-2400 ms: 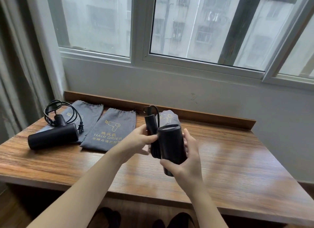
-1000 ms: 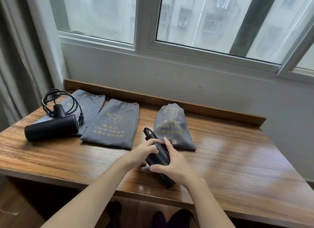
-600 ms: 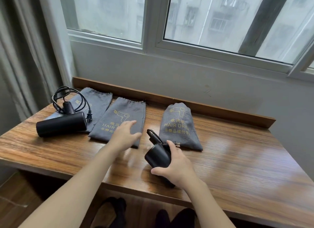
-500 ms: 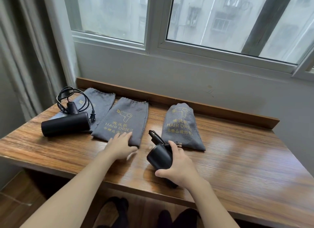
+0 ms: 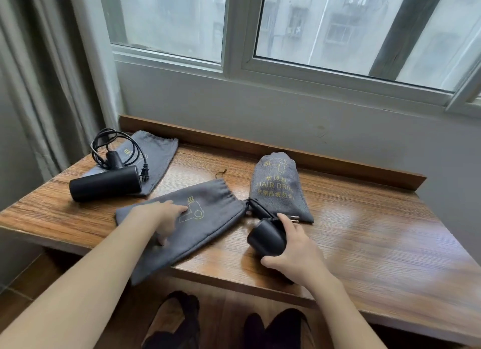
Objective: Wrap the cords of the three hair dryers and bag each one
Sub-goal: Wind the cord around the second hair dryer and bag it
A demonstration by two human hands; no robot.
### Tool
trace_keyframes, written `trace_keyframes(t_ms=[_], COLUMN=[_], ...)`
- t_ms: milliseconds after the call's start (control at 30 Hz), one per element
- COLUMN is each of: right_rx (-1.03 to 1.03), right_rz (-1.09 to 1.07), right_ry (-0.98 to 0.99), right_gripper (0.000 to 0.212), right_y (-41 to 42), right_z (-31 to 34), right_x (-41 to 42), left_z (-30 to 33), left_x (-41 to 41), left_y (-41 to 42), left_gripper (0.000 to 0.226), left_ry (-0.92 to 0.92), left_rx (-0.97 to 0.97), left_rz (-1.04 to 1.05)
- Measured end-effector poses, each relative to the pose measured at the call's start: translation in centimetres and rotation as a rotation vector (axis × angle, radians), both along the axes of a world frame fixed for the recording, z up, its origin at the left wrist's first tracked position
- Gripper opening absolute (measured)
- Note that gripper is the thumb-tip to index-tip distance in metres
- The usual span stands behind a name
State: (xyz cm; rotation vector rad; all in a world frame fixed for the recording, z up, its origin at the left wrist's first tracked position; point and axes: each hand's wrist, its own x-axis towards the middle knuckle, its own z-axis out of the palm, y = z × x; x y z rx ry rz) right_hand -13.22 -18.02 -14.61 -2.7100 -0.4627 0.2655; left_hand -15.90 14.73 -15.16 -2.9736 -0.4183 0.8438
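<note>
Hair dryer [image 5: 265, 238] with wrapped cord, gripped on the worktop [image 5: 364, 244] by curled right-hand fingers [image 5: 285, 219]; flat empty bag [image 5: 197, 218] under straight left fingers [image 5: 173, 209], mouth just beyond their tips: best pinched open there, then nozzle fed in first.

The filled grey bag [image 5: 279, 187], at about one o'clock on the table, bears gold print: a hair-dryer sign, a line of Chinese characters, "HAIR DRI" with the rest lost in a fold, and a smaller Chinese line too blurred to read. The flat bag [image 5: 208, 218] under the left hand [image 5: 166, 215] shows only the gold dryer sign.
</note>
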Motion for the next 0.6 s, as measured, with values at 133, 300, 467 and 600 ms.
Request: trace_keyframes(t_ms=[133, 300, 467, 600], right_rx=[0.008, -0.083, -0.183, -0.161], right_rz=[-0.067, -0.037, 0.008, 0.016], right_ry=[0.019, -0.002, -0.065, -0.057], right_gripper=[0.11, 0.11, 0.109, 0.109], right_y=[-2.4, -3.4, -2.9, -3.2], right_z=[0.1, 0.3, -0.1, -0.2], right_x=[0.3, 0.4, 0.2, 0.4], left_z=[0.5, -0.7, -1.3, 0.1], left_x=[-0.3, 0.7, 2.1, 2.9], left_y=[1.1, -2.7, -6.2, -6.7], left_gripper=[0.064, 0.054, 0.094, 0.082], left_ry=[-0.158, -0.239, -0.205, -0.08], left_rx=[-0.09, -0.125, -0.058, -0.268], left_rz=[-0.024, -0.015, -0.048, -0.174])
